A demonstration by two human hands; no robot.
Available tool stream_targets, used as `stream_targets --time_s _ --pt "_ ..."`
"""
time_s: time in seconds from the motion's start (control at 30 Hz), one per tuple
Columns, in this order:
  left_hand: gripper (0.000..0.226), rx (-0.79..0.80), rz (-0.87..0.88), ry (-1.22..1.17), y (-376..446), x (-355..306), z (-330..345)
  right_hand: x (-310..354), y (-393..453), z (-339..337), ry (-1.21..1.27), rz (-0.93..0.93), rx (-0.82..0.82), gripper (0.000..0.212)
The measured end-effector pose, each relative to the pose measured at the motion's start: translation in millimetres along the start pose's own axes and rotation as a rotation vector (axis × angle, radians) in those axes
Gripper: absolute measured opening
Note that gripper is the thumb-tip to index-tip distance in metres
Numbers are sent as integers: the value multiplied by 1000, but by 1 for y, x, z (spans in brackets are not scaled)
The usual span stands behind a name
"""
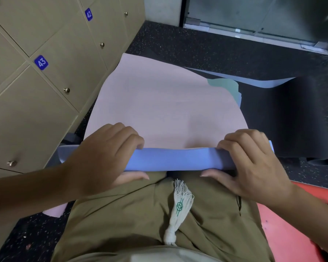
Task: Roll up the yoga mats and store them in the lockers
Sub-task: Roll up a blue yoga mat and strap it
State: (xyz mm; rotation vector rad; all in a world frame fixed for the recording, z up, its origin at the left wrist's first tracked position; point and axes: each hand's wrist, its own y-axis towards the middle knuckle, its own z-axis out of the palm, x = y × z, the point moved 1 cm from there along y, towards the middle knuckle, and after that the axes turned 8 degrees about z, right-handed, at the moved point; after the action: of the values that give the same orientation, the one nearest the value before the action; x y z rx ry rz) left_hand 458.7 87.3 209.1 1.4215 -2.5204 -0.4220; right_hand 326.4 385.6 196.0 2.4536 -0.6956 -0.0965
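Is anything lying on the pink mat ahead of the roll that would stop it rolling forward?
Nothing visible does. Both hands, left and right, grip the roll, and the pink mat ahead lies bare to its far edge. The green mat only shows from under its right edge.

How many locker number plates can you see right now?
2: plate 43 on the locker left of the pink mat, plate 42 farther up the row. Others may lie outside the frame.

Both hands [110, 154] cover the blue roll [178, 160] ends; green mat [225, 86] mostly under pink mat [159, 103]; lockers [45, 82] cut off left.
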Motion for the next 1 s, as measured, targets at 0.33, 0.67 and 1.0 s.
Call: stream_targets --time_s 0.33,0.67,1.0 --pt "73 27 68 268 -1 -8 7 12 -1 3 -152 -25 19 45" --pt "69 47 138 414 -4 -10 16 11 -8 8 -137 -77 20 43" --pt "40 140 103 553 2 -8 18 6 -6 19 -127 -151 95 34"
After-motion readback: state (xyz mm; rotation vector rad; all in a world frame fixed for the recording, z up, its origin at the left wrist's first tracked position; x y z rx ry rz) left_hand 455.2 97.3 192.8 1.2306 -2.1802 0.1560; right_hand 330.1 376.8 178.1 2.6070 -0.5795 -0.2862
